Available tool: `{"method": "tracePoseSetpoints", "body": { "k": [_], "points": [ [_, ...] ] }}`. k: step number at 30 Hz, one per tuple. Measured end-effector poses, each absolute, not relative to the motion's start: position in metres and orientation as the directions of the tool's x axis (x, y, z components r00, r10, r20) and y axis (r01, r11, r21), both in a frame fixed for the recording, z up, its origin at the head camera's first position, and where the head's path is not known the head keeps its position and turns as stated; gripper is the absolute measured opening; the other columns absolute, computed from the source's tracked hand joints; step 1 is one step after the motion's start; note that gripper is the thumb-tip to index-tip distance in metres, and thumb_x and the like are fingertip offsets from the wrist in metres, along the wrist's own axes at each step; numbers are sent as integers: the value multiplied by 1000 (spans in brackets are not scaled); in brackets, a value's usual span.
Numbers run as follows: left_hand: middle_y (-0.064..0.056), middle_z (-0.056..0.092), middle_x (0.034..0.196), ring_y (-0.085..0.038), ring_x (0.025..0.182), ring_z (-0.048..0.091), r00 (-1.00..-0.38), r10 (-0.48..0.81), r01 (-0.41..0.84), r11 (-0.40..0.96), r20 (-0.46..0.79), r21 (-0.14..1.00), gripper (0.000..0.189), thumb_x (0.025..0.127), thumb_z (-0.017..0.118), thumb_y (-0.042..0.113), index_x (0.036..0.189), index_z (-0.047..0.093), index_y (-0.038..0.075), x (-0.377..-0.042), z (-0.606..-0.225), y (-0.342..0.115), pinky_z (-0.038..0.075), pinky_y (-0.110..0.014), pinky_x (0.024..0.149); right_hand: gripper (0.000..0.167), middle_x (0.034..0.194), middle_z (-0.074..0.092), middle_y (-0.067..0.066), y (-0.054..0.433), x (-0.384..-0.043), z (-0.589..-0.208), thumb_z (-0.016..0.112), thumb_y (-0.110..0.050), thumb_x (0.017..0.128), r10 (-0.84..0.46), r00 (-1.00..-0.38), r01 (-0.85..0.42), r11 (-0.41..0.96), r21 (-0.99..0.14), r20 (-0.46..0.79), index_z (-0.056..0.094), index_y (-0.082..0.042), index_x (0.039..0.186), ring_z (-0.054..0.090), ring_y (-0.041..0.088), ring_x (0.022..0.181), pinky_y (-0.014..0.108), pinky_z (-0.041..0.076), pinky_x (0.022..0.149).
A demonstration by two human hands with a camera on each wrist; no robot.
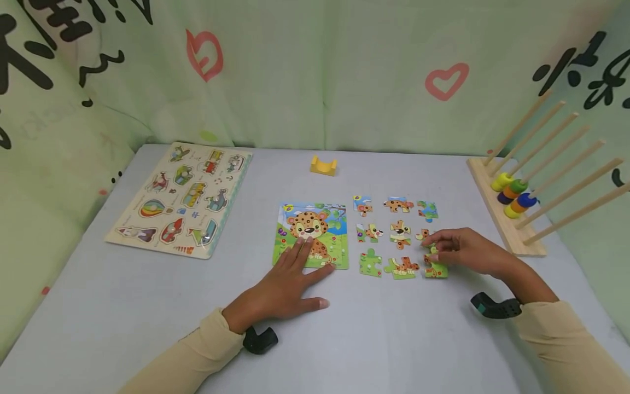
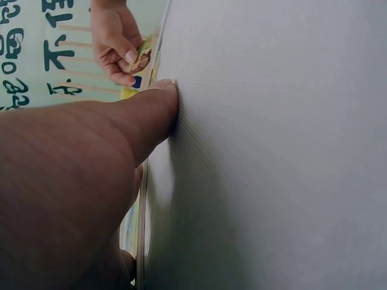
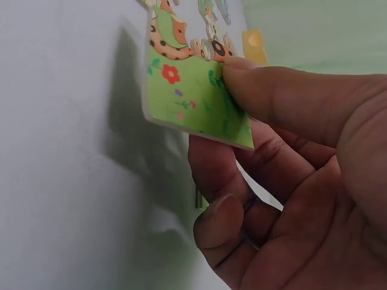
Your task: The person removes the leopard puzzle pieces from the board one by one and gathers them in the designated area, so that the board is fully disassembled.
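My left hand [image 1: 280,287] lies with spread, straight fingers on a square leopard picture board [image 1: 338,246]. In the left wrist view its thumb [image 2: 158,109] touches the tabletop in front of the board. My right hand [image 1: 465,253] pinches a green corner jigsaw piece [image 3: 193,99] between thumb and fingers. That piece has a red flower and part of a spotted leg, and its near edge is tilted up off the table. Beside the board, the other jigsaw pieces [image 1: 401,234] lie apart in three rows, just left of my right hand.
A wooden peg puzzle board [image 1: 164,210] lies at the left. Behind the leopard board sits a yellow curved block [image 1: 323,166]. At the right stands a wooden base [image 1: 531,250] with several slanting pegs and coloured beads [image 1: 514,189]. A printed curtain [image 1: 320,76] hangs behind the table.
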State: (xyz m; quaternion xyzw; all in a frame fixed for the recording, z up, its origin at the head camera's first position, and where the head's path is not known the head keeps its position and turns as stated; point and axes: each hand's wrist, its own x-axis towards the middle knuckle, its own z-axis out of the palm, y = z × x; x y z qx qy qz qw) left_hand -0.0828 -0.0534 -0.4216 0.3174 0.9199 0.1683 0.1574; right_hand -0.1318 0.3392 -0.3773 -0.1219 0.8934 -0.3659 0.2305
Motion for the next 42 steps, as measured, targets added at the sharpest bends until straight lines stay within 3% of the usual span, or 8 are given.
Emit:
{"method": "tracePoseSetpoints", "body": {
  "k": [4,18,28,35,39,42],
  "points": [
    [-17,-4,161,-34,146,-12,-750,637,531,741,-181,410,70,91,57,58,152,35,30,-82,-422,-54,7,-53,114,24,85,62,5,340,-130,-381,71,-12,89,-362,-870,-30,716,-698,-334,67,2,109,55,14,76,25,44,66],
    [-16,-5,161,-33,146,-12,-753,632,528,746,-184,407,71,91,57,58,152,34,31,-84,-422,-55,8,-52,114,19,82,60,0,333,-123,-389,75,-6,84,-341,-923,-176,786,-593,-179,73,-1,102,52,17,74,25,44,62],
    [-17,-5,161,-33,146,-12,-751,632,527,749,-192,402,70,91,57,58,152,35,31,-83,-423,-56,8,-53,114,26,91,60,5,330,-118,-389,79,-11,82,-308,-945,-202,817,-539,-112,70,0,103,50,18,75,27,42,61],
    [-18,-5,161,-34,146,-10,-748,647,530,718,-150,451,73,89,63,54,152,34,31,-85,-422,-55,8,-53,114,18,91,65,6,331,-126,-378,71,-6,88,-292,-954,-216,823,-525,-65,69,0,104,55,20,77,26,46,62],
    [-14,-13,161,-27,146,-15,-735,674,571,670,-68,474,80,89,65,54,155,25,34,-89,-418,-56,13,-53,113,21,97,67,10,331,-137,-370,65,-15,95,-285,-956,-208,826,-525,-70,69,1,109,58,25,85,30,48,68],
    [-10,-11,162,-24,147,-12,-749,661,567,668,-35,482,78,90,64,53,155,26,33,-100,-406,-62,19,-52,112,31,105,66,15,329,-147,-361,59,-25,100,-260,-962,-182,834,-521,-79,67,1,114,57,30,94,38,48,74]
  ]
}}
